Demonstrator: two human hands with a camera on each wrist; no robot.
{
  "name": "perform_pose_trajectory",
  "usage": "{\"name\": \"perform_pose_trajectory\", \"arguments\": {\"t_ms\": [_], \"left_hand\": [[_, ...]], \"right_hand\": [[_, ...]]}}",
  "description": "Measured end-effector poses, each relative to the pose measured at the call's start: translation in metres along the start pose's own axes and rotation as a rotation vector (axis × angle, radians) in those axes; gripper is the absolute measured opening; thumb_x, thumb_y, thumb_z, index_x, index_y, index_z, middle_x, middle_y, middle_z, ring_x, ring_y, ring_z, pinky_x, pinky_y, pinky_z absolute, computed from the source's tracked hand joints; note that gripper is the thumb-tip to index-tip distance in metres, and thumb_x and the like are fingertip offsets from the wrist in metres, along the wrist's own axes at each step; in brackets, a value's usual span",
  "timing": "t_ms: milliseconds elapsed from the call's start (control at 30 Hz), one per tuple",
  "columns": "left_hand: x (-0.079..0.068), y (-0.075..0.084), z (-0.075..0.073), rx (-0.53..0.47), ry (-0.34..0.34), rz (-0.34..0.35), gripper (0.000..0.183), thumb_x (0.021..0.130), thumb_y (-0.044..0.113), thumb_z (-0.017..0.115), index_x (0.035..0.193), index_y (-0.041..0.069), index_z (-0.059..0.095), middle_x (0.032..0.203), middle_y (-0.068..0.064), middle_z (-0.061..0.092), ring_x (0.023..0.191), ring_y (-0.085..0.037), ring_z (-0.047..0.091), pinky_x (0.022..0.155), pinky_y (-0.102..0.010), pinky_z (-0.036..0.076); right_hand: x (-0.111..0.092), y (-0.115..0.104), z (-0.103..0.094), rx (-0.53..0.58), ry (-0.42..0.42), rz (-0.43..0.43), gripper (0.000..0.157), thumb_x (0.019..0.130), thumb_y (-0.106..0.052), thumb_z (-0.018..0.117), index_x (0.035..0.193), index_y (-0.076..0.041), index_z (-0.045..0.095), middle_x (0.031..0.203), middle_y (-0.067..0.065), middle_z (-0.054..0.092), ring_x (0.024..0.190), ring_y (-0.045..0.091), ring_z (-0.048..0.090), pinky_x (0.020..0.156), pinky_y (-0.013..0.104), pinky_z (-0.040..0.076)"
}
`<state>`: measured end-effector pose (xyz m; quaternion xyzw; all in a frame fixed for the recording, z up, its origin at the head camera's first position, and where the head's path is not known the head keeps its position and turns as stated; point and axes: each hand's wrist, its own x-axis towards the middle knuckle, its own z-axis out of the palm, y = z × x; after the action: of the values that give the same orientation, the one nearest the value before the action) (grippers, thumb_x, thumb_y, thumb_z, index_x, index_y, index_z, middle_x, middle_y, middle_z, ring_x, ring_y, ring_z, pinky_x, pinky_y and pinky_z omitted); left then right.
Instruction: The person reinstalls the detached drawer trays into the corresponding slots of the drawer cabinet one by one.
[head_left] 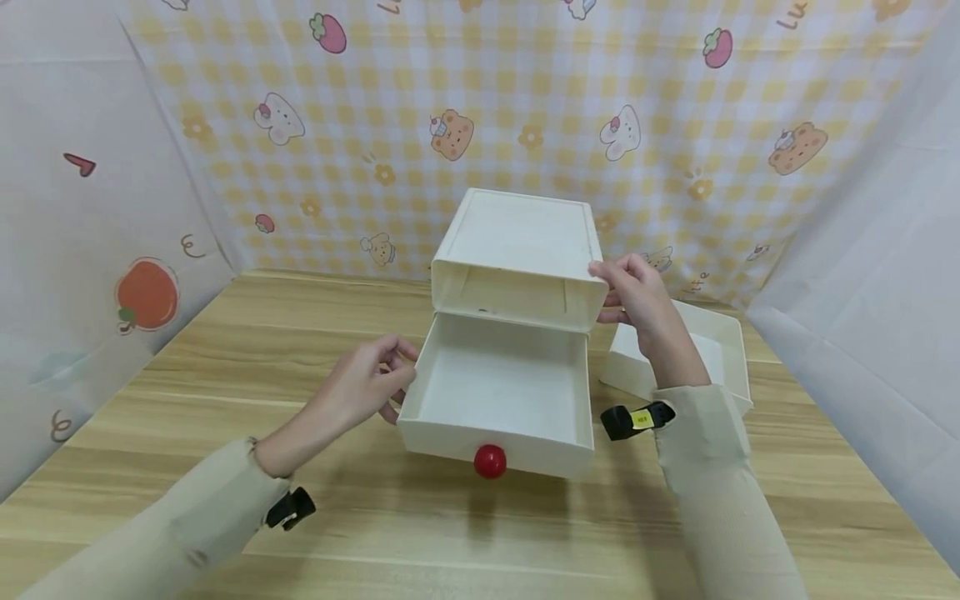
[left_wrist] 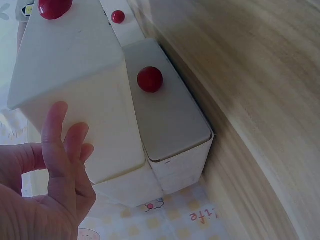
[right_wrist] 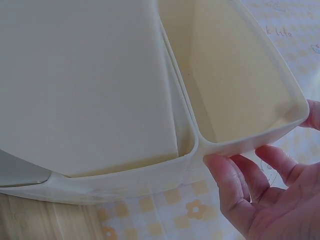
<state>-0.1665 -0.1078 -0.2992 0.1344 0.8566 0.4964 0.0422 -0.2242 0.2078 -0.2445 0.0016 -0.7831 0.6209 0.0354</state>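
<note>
Both your hands, the left hand [head_left: 356, 379] and the right hand [head_left: 645, 300], are bare. You wear long, pale beige sleeves: the left sleeve [head_left: 172, 521] has soft folds and a small darker patch, and the right sleeve [head_left: 723, 492] ends in a loose cuff [head_left: 682, 400]. At your left wrist sits a small, blocky black device [head_left: 292, 507]; its right counterpart [head_left: 617, 422] is black and rounded, with a yellow label [head_left: 641, 419] whose dark marking is too small to read.

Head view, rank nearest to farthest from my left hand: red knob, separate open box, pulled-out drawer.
1. Pulled-out drawer, just beside your left hand.
2. Red knob, on the drawer's front.
3. Separate open box, at the right.
</note>
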Motion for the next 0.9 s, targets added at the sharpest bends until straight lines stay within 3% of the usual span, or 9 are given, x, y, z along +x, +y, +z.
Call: {"name": "perform_pose_trajectory", "arguments": {"t_ms": [567, 900], "left_hand": [[0.033, 0.003, 0.0, -0.009, -0.01, -0.023, 0.025, 0.089, 0.005, 0.046, 0.111, -0.006, 0.053, 0.085, -0.018, 0.059, 0.061, -0.018, 0.065, 0.053, -0.034, 0.057], [0.049, 0.005, 0.0, -0.015, 0.021, -0.061, 0.025, 0.09, 0.007, 0.047, 0.112, -0.004, 0.054, 0.089, -0.019, 0.062, 0.063, -0.021, 0.067, 0.054, -0.033, 0.057]], "right_hand": [[-0.002, -0.001, -0.001, -0.019, 0.008, 0.005, 0.025, 0.091, -0.035, 0.054, 0.085, -0.015, 0.041, 0.096, 0.003, 0.044, 0.067, 0.006, 0.054, 0.06, 0.017, 0.053], [-0.001, -0.001, 0.001, -0.016, 0.006, 0.003, 0.024, 0.091, -0.035, 0.054, 0.085, -0.015, 0.041, 0.095, 0.003, 0.043, 0.067, 0.007, 0.052, 0.059, 0.017, 0.052]]}}
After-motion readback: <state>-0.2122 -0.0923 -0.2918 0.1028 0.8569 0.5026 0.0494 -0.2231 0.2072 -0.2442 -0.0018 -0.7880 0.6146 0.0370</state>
